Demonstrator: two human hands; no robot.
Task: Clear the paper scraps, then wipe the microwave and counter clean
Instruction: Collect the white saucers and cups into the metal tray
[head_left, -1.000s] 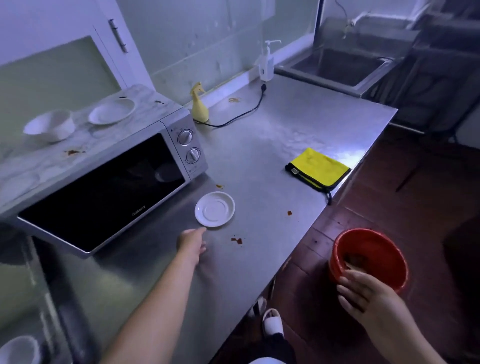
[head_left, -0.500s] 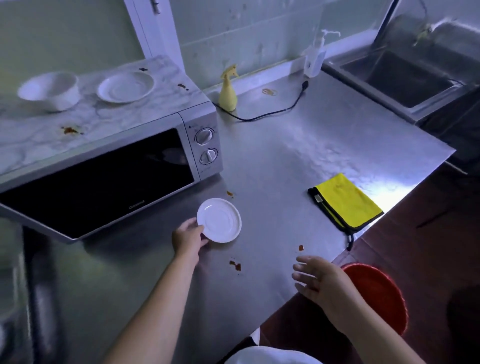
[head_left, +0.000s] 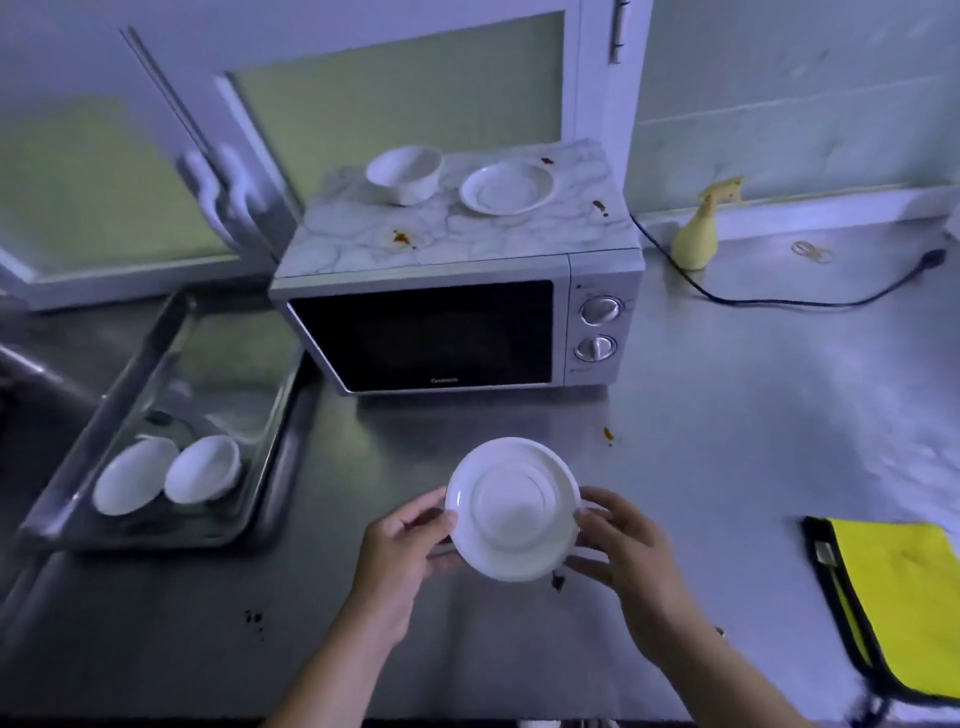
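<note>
Just in front of the microwave (head_left: 457, 332), both hands, left hand (head_left: 402, 558) and right hand (head_left: 631, 558), grip a white saucer (head_left: 511, 509) by opposite rims above the stained table (head_left: 727, 415), yellow cloth (head_left: 904, 592) lying well right.

saucer (head_left: 511, 512) white | microwave (head_left: 457, 291) marbled top, black door | cloth (head_left: 906, 597) yellow

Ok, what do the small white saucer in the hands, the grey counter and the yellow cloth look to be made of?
The small white saucer, held by the left hand and right hand, looks like glazed ceramic, possibly melamine: smooth, glossy, with moulded rings. The grey counter looks like brushed stainless steel, given its dull streaky reflections. The yellow cloth looks like soft microfibre, matte, with black stitched edging.
</note>
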